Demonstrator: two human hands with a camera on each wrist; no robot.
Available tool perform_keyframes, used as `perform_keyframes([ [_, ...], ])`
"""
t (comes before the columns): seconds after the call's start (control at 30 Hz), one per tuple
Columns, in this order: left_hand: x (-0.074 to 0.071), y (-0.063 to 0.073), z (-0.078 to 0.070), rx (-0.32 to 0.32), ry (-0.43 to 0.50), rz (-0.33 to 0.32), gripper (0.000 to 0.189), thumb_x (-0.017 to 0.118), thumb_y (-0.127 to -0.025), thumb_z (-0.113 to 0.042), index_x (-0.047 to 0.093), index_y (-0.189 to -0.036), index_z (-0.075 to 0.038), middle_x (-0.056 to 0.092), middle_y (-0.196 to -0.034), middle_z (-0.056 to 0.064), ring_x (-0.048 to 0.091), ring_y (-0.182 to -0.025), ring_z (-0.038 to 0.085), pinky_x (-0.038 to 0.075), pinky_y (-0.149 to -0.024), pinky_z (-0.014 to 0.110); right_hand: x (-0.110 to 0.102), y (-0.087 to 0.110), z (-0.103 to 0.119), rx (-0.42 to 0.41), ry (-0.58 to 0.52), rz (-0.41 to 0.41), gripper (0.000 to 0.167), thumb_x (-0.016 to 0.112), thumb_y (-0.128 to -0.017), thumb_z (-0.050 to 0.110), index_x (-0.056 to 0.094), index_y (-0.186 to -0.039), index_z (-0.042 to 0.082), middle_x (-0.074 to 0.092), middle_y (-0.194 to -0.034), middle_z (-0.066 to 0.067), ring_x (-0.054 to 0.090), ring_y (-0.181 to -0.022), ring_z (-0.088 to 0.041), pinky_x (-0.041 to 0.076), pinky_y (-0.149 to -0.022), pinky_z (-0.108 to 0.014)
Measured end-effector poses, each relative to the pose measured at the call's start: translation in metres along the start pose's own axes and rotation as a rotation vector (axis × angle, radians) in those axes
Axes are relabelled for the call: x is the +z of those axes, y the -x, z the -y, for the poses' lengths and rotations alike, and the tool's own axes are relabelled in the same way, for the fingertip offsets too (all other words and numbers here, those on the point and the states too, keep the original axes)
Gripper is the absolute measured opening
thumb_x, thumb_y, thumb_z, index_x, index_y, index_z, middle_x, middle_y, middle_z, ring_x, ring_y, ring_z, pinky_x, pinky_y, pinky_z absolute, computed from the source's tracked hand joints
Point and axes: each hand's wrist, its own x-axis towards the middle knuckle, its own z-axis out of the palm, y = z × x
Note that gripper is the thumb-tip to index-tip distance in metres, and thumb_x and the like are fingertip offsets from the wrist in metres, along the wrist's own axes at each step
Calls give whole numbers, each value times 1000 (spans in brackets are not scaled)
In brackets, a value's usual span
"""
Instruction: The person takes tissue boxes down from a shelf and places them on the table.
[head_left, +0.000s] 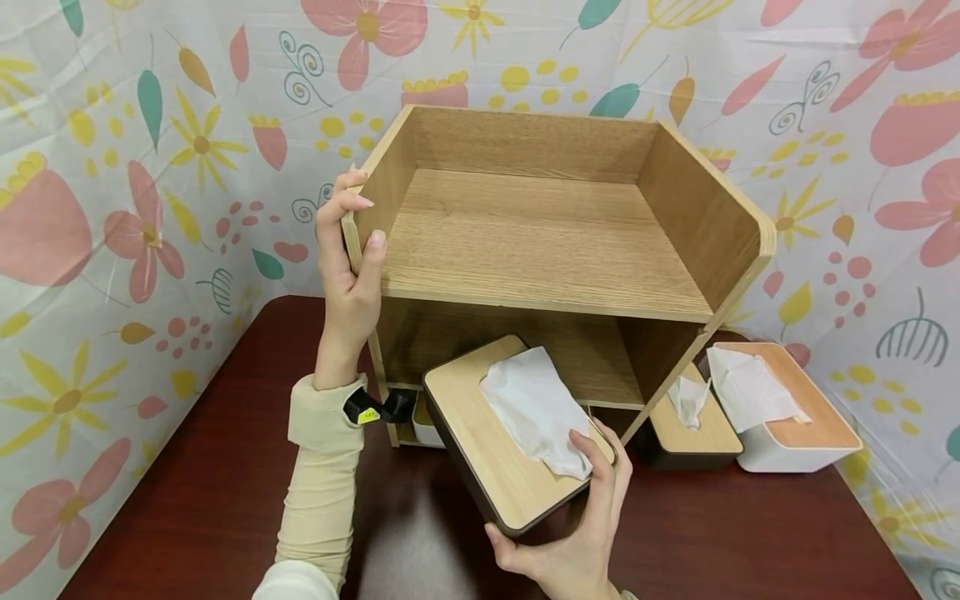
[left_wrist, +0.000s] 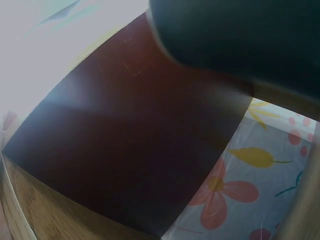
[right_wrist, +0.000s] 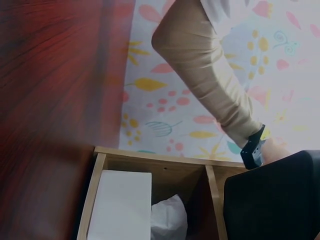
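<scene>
A wooden desktop shelf (head_left: pixel 517 229) stands on the table, with an open top tray and compartments below. My left hand (head_left: pixel 351 275) grips the edge of its left side panel, thumb on the inner face. In my right hand (head_left: pixel 577 529) is a tissue box (head_left: pixel 468 408) with a pale wood lid, dark sides and a white tissue (head_left: pixel 528 408) sticking out. It is tilted in front of the middle compartment, and its far end overlaps the opening in the head view. The right wrist view has the box's dark underside (right_wrist: pixel 272 205) close to the shelf.
Right of the shelf, a dark-sided tissue box (head_left: pixel 690 421) and a white one with an orange-brown lid (head_left: pixel 813 400) stand on the table. A white box (right_wrist: pixel 122 205) and a white tissue (right_wrist: pixel 169 217) occupy the lower compartment. Floral cloth (head_left: pixel 247 125) hangs behind.
</scene>
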Motion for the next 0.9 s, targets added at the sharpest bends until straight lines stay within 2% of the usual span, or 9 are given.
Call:
perform_keyframes([
  [0.17,0,0,1,-5,3,2,30,45,-88,-10,39,-112,8,43,-135,1,33,-139,29,27,-117,45,-1,-1,1,-6,-7,-6,99,76,-64,61,45,-115,-18,42,-123,-33,36,-127,-23,31,-104,-21],
  [0.27,0,1,0,-5,6,0,30,45,-88,-10,39,-111,8,42,-135,0,31,-141,29,23,-119,47,-2,0,1,8,-13,0,99,76,-64,61,46,-116,-17,41,-127,-28,36,-128,-23,31,-103,-20],
  [0.43,0,0,0,-6,3,3,30,45,-88,-10,39,-111,7,42,-134,0,31,-141,29,24,-119,47,-4,2,1,36,-28,6,100,78,-61,61,46,-117,-16,38,-132,-22,36,-128,-22,31,-102,-20],
  [0.73,-1,-1,0,-10,-4,2,30,45,-88,-11,39,-111,7,43,-134,0,30,-141,29,24,-119,46,-5,0,4,24,-30,2,99,77,-62,60,46,-117,-16,38,-132,-25,37,-128,-22,31,-102,-21],
  [0.9,0,-1,1,-6,2,3,30,45,-88,-11,39,-111,7,43,-134,0,31,-140,30,25,-118,47,-6,-2,7,30,-33,8,97,77,-63,59,46,-116,-16,38,-133,-22,37,-128,-21,31,-102,-21],
])
